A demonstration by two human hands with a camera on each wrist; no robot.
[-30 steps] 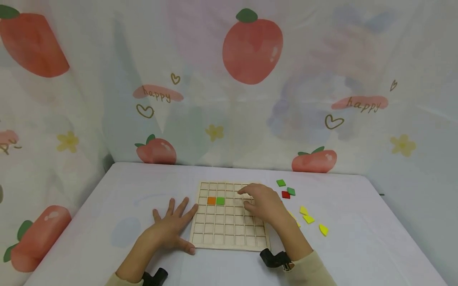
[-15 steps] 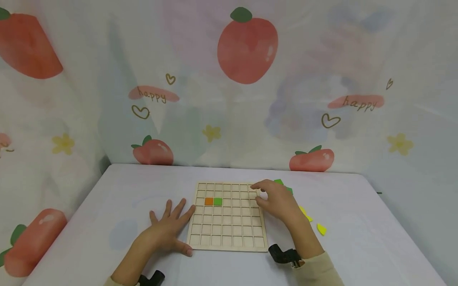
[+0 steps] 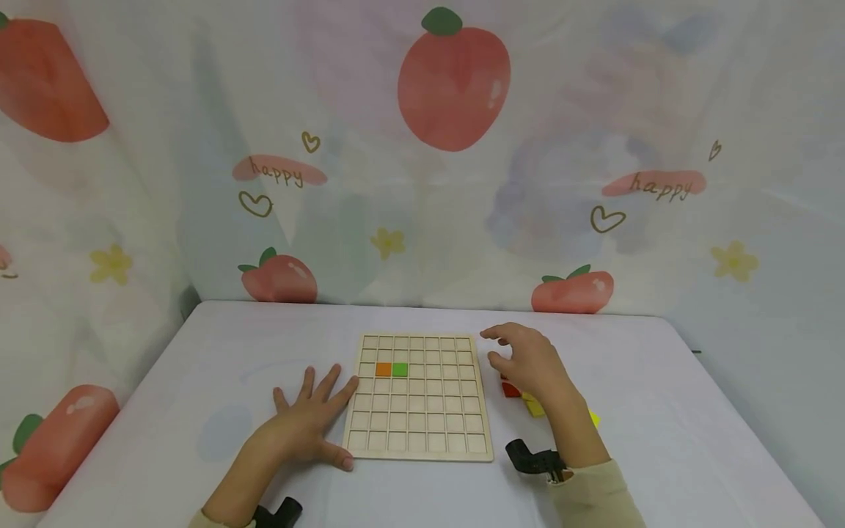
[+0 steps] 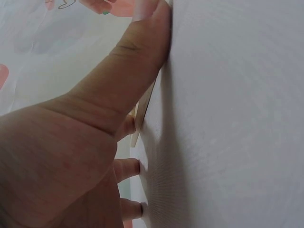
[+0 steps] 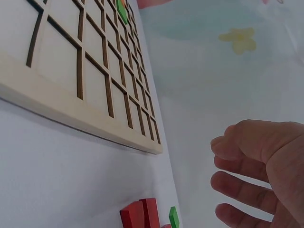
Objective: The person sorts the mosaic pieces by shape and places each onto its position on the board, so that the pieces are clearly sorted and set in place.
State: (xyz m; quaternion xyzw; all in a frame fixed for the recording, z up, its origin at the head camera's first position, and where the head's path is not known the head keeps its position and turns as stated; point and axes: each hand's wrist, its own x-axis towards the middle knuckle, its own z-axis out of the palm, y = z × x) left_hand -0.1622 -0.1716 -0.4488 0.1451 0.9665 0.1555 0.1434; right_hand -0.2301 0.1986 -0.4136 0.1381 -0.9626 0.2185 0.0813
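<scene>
A wooden grid board (image 3: 419, 422) lies on the white-covered table. An orange square tile (image 3: 383, 369) and a green square tile (image 3: 400, 369) sit side by side in its cells, near the upper left. My left hand (image 3: 297, 429) is spread flat, with forefinger and thumb at the board's left edge. Past the board's right edge, my right hand (image 3: 531, 359) hovers with loosely bent fingers and nothing visible between them. Beneath it, partly hidden, are red pieces (image 5: 140, 213) and a small green piece (image 5: 174, 217), seen in the right wrist view.
Yellow pieces (image 3: 533, 407) lie under and beside the right forearm, which covers part of them. A patterned cloth backdrop (image 3: 422, 213) rises behind the table (image 3: 244, 330). Each wrist carries a black camera mount (image 3: 533, 458).
My right hand has moved right, off the board and over the loose pieces, covering the green ones in the head view. My left hand stays at the board's edge. The head view has shifted slightly.
</scene>
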